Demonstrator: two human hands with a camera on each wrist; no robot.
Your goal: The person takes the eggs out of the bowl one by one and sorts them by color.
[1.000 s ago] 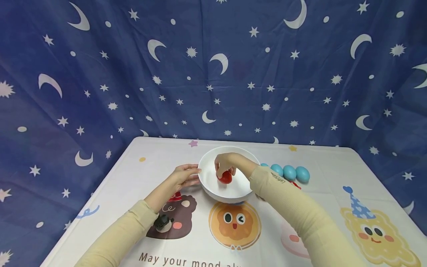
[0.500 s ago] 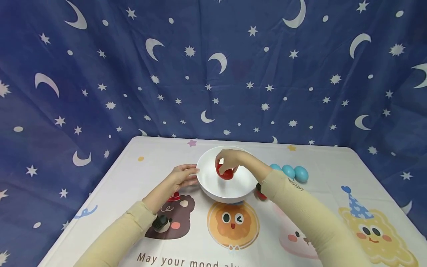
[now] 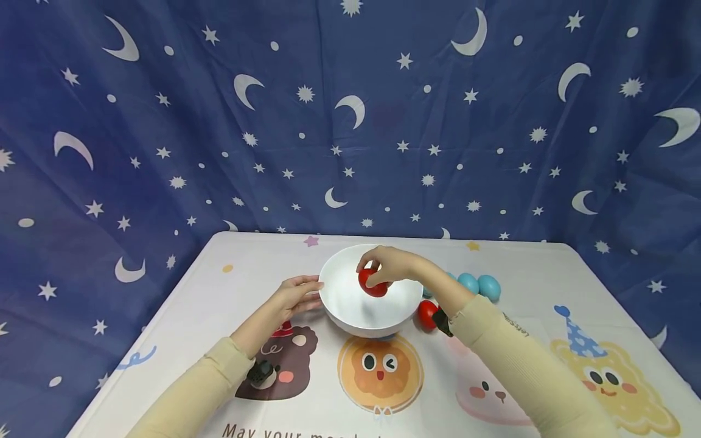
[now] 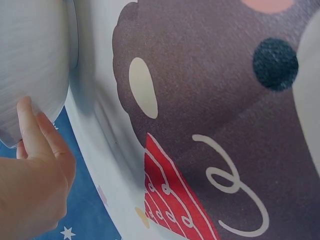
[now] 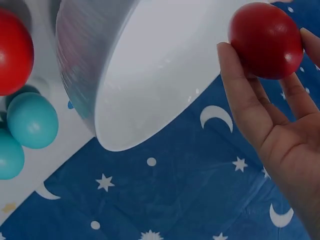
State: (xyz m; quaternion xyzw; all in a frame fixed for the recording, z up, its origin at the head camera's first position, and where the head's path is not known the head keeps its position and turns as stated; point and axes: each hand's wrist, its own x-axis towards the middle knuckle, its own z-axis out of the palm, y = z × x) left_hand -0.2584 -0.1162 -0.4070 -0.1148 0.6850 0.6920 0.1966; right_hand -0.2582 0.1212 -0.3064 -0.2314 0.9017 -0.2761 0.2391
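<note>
A white bowl (image 3: pixel 345 304) stands at the far middle of the table. My left hand (image 3: pixel 298 296) rests at its left side, with fairly straight fingers (image 4: pixel 34 127) touching the outer wall. Over the bowl my right hand (image 3: pixel 390 267) pinches a red egg (image 3: pixel 373 285) between thumb and fingertips. The right wrist view shows this egg (image 5: pixel 266 41) held at the fingertips, up near the bowl's rim. Another red egg (image 3: pixel 428 315) lies on the table just right of the bowl, partly overlapped by a dark wrist piece.
Several blue eggs (image 3: pixel 489 287) lie in a row right of the bowl, some behind the right forearm. The table's white cloth (image 3: pixel 246 255) carries cartoon prints. A dark blue curtain (image 3: pixel 383 121) with moons and stars hangs behind the far edge.
My right hand has lifted the red egg from low inside the bowl and drawn slightly right. The second red egg shows more fully. My left hand keeps its place at the bowl; the head view shifted slightly.
</note>
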